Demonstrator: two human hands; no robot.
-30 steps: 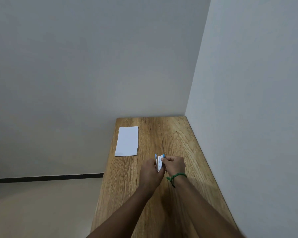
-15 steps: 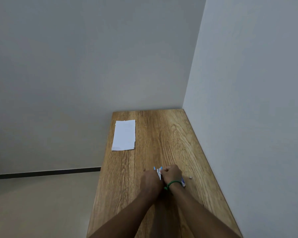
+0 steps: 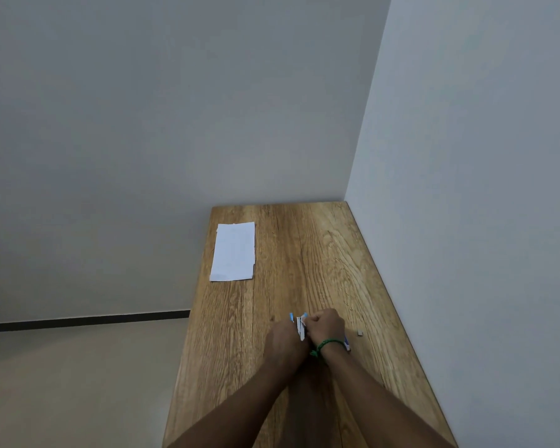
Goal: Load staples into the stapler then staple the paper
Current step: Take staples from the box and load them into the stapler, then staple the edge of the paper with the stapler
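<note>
Both hands are working close together over the wooden counter, near its front half. Left hand is curled shut around the lower part of the stapler, a small blue-and-white item standing roughly upright between the two hands. Right hand is fisted, fingers pinching at the stapler's top; whether it is gripping staples too cannot be told, too small. A green band is sitting on the right wrist. A blue-and-white corner of something, possibly a staple box, is poking out just behind the right wrist, lying on the counter; mostly hidden. A tiny grey piece is lying on the counter just right of that, apart from the hands. The paper is lying flat near the far-left corner of the counter, well apart from the hands, untouched. Counter is sitting in a corner between two plain walls.
</note>
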